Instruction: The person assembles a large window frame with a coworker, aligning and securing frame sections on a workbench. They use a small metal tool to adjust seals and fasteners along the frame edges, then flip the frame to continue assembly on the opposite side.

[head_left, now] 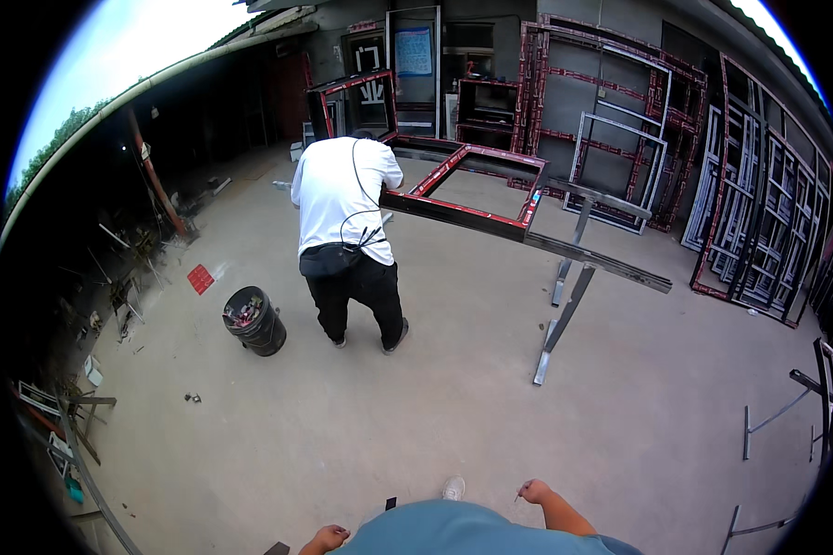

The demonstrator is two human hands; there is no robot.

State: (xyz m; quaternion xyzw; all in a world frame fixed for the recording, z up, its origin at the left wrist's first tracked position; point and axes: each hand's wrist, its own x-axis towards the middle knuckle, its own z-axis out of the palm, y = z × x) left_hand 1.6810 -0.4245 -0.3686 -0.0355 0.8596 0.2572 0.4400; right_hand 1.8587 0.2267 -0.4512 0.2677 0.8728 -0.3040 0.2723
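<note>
Far left of frame: dark open shed, jumble of metal bits along its edge. Red sheet (200, 279) flat on the concrete floor (370, 425), left of centre. Just below and right of it, black bucket (268, 339), upright, small mixed scraps inside.

Lower edge, left of middle: left hand (331, 535), fingers loosely curled, beside the blue-green shirt (453, 529). Partly cut by the edge; cannot tell whether anything is held.

Upper centre: co-worker (342, 199), back to camera, white top, dark trousers, black waist pouch (329, 261), bent over a red-and-black frame (486, 219). Co-worker's own hands hidden.

Bottom centre: pale shoe (453, 487) shows past the shirt hem.

Lower right of centre: right hand (533, 490), fingers closed, pinching a thin sliver (516, 498). Sliver lies at the fingertips, pointing down and left, clear of the shirt; too small to name its kind.

Red-and-black frame lies flat, upper middle, well apart from both of the wearer's hands, its right end on a metal stand (567, 310). Behind, tall red-wrapped frames (529, 92) upright against the wall; upper right, more leaning frames (759, 222), stacked close together.
</note>
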